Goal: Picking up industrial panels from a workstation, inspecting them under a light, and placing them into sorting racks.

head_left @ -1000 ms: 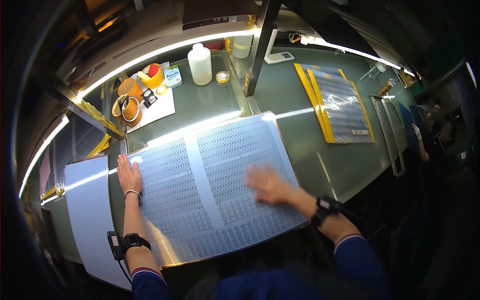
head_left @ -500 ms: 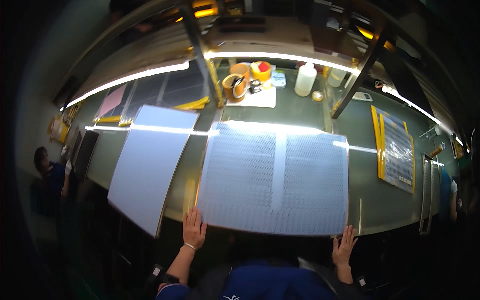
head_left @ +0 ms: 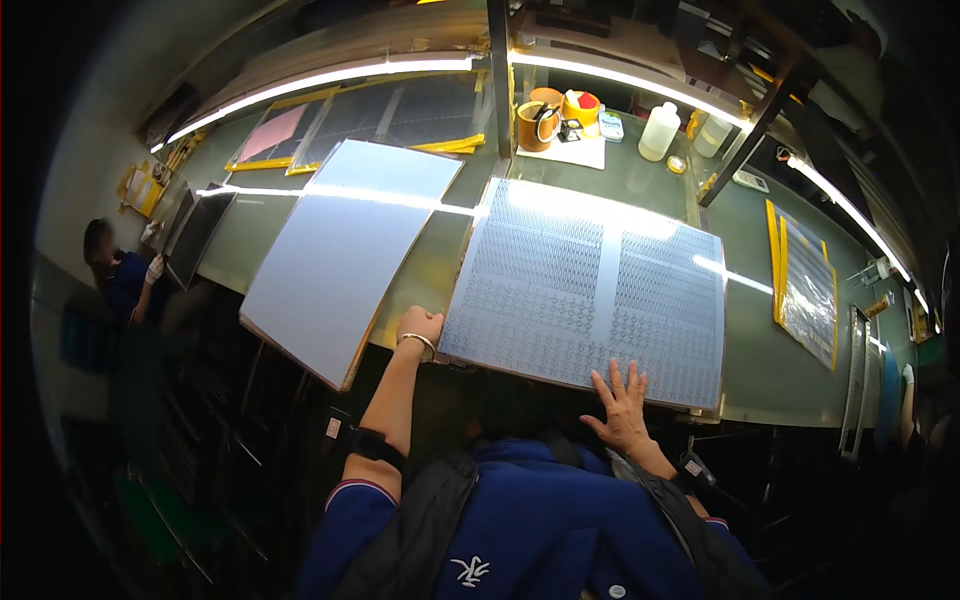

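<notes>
A large bluish sheet with rows of fine repeated patterns (head_left: 540,270) lies on the bench in front of me, a plain strip running down its middle. At its near left corner my left hand (head_left: 420,323) is closed, fingers curled in; whether they grip the sheet's edge is hidden. My right hand (head_left: 622,412) is open with its fingers spread, their tips over the near edge of the patterned sheet. To the left lies a plain pale blue board (head_left: 350,255), or a stack of them, set at a slant.
Tubs (head_left: 535,125) and a white bottle (head_left: 658,132) stand at the back. Yellow-edged clear sleeves (head_left: 803,285) and metal rulers (head_left: 855,385) lie to the right. A post (head_left: 500,80) rises behind the sheets. A co-worker (head_left: 125,275) is at far left, holding a dark panel (head_left: 200,235).
My left hand has gone from lying flat to curled at the sheet's near left corner. My right hand has moved left along the near edge and spread its fingers. The view has shifted.
</notes>
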A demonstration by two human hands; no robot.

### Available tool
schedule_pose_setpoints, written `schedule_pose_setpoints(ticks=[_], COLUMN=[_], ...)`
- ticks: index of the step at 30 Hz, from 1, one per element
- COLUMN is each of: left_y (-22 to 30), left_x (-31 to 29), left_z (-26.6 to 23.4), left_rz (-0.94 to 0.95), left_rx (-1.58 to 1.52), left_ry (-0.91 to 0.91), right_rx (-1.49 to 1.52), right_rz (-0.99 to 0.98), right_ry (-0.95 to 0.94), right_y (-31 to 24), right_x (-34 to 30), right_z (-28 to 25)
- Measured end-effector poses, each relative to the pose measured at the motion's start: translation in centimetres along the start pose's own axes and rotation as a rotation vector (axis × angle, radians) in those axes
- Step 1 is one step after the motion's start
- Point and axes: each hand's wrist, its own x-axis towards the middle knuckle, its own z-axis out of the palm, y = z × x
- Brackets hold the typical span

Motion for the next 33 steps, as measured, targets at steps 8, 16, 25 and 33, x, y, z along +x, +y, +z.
schedule_pose_setpoints(ticks=[8,16,25,33], left_y=[-2.0,-0.7,-2.8,-2.9], left_x=[2.1,-9.0,-6.6,-8.0], left_z=[0.9,-5.8,-2.0,-0.7], left_rz=[0.168,0.402,0.799,0.339], left_rx=[0.026,-0.764,-0.616,-0.948], left_ry=[0.032,-0.471,0.129,0.014], right_rx=[-0.127,-0.137,-0.063,-0.296], right_rz=[0.062,-0.117,-0.160,-0.053], right_ry=[0.170,0.558,0.699,0.510], right_y=[-1.4,-0.4,-3.1,11.1], right_x=[0.2,-1.5,11.6,26.5], right_z=[2.2,-5.2,-33.7,-18.2])
